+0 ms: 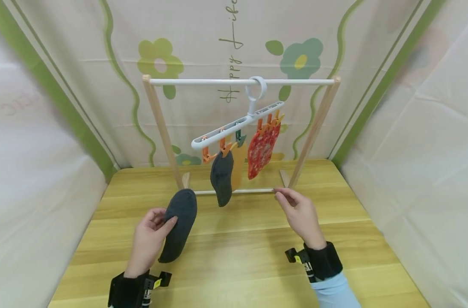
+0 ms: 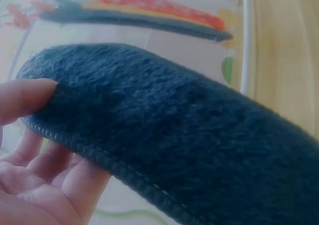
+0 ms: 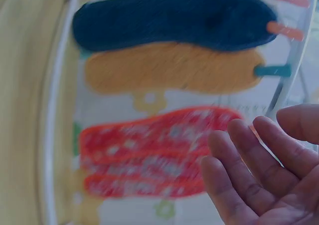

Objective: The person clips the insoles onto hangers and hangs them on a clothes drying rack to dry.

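My left hand [image 1: 147,235] pinches a dark blue-grey insole [image 1: 181,218] between thumb and fingers, upright above the table. The left wrist view shows its fuzzy surface and stitched edge. My right hand [image 1: 301,216] holds nothing, its fingers loosely bent below the hanging red insoles [image 1: 262,149]. From a white clip hanger [image 1: 228,127] hang another dark insole [image 1: 221,179], an orange insole [image 1: 239,164] partly behind it, and the overlapping red patterned ones. An orange clip [image 1: 206,155] at the hanger's left end has no insole in it.
The hanger's ring [image 1: 255,87] loops over the white top bar [image 1: 203,81] of a rack with wooden legs [image 1: 162,128]. A lower white bar [image 1: 257,191] runs near the wooden table [image 1: 234,273]. Printed curtains [image 1: 103,60] enclose the table's back and sides.
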Demonstrator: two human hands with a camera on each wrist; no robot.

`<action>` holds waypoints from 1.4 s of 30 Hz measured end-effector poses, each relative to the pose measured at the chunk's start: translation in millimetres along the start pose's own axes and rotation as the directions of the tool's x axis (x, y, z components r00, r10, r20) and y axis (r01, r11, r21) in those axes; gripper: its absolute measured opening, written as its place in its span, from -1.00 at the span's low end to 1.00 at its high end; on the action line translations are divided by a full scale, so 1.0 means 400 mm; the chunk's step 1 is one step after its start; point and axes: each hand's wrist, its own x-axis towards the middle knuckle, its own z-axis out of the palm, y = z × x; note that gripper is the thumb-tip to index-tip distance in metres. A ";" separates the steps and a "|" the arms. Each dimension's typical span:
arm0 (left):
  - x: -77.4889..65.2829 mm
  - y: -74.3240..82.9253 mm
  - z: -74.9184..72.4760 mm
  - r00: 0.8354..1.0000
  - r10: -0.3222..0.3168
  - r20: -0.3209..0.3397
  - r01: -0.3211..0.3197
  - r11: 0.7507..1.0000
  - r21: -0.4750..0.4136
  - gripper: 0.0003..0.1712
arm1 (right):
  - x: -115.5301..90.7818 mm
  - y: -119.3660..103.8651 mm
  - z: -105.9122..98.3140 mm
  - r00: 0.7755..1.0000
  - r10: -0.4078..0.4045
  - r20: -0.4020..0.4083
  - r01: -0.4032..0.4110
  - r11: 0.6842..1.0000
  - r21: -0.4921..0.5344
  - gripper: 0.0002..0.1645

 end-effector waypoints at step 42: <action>0.067 0.077 0.087 0.986 0.159 -0.051 -0.161 0.986 -0.052 -0.64 | 0.258 -0.345 0.185 0.882 -0.162 0.443 -0.102 0.851 0.515 -0.43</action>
